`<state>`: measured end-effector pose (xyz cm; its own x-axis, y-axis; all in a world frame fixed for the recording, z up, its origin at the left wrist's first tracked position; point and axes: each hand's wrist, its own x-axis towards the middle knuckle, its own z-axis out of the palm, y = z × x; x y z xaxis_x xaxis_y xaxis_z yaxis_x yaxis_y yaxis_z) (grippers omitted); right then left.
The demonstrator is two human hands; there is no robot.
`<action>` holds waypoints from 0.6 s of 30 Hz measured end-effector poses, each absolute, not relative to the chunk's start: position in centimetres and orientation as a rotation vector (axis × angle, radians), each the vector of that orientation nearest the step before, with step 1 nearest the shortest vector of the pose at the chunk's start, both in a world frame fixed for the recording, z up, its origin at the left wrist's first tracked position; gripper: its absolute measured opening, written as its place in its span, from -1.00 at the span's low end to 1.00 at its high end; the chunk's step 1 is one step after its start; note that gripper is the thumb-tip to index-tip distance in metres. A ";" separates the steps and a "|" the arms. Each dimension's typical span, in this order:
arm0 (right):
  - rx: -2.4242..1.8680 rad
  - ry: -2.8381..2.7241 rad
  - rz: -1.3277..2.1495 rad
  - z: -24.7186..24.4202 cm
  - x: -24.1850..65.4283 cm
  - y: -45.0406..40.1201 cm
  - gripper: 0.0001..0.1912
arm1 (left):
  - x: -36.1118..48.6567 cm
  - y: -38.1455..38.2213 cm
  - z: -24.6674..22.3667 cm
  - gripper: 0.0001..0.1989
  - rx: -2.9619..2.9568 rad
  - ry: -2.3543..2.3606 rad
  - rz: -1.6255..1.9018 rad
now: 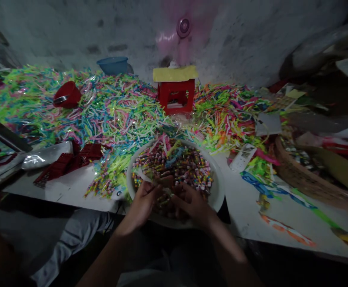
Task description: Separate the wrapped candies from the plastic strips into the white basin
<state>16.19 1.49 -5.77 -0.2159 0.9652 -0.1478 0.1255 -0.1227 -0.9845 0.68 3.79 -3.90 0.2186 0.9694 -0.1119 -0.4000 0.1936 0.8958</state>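
A wide white basin [221, 191] sits at the table's front edge, full of small striped cylindrical pieces [188, 161] in pink, yellow and brown. Over its near side, my left hand [145, 199] is closed in a pinch on a thin white strip [145, 175], whose free end sticks up to the left. The strip seems to run across to the fingertips of my right hand [191, 202], which are also pinched together. Dim light and blur hide the fine detail between the fingers. Some pink, yellow and blue strips [174, 153] lie on top of the pieces in the basin.
Heaps of coloured strips [116, 107] cover the table behind. A red stool [175, 95] with a yellow top, a red bowl [67, 95] and a blue basin [113, 65] stand among them. Dark red racks [69, 161] lie left; a brown curved tray [308, 179] stands right. Someone's grey-clad leg [75, 235] shows lower left.
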 end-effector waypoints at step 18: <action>-1.162 -1.668 1.040 -3.9 13.2 1.9 -0.83 | -1.4 3.1 -3.0 -0.63 0.905 0.936 1.306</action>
